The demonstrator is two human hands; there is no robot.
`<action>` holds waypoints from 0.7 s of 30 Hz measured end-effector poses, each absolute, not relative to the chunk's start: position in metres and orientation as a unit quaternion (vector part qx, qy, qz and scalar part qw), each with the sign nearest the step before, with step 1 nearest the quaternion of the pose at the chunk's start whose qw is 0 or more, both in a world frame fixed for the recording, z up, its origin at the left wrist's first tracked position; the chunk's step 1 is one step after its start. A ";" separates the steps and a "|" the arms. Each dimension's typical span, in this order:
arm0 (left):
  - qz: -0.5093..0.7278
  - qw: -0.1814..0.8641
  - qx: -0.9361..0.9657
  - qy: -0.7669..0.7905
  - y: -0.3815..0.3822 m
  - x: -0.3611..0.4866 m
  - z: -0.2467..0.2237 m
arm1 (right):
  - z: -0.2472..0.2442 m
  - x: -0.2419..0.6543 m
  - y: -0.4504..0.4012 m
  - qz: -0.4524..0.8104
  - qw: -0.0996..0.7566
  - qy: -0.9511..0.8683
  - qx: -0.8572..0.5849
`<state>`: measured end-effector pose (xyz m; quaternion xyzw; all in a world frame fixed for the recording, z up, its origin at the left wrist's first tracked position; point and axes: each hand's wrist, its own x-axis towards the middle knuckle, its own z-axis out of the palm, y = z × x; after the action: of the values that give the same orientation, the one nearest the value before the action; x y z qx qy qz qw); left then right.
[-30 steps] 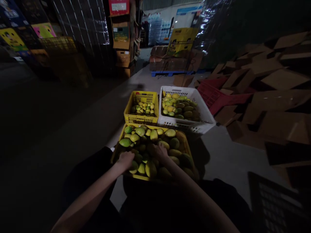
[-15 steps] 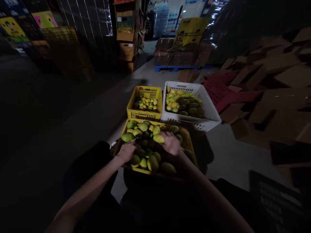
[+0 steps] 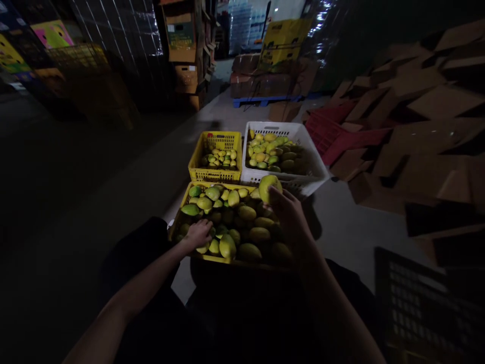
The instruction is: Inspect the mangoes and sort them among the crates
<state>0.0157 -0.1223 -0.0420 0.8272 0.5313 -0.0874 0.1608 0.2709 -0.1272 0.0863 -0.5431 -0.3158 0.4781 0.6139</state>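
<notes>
While our right hand grips a yellow-green fruit at frame centre, apparently held high to clear the pile, our left hand rests in the near yellow crate; whether it grasps, we cannot tell. A white crate stands just beyond, presumably for reach.

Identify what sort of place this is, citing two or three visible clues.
Probably a produce warehouse or storeroom, though it is dimly lit. The clues: plastic crates of yellow-green fruit, a heap of cardboard boxes on the right, and a loaded blue pallet behind.
</notes>
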 end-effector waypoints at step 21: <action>0.217 0.551 0.606 0.531 -0.074 0.028 -0.012 | 0.069 0.274 -0.124 0.576 0.591 -0.270 -0.496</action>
<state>0.0283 -0.0737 -0.0121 0.6056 0.5312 0.2167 0.5514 0.2745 -0.1243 0.0688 -0.4958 -0.2697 0.5764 0.5910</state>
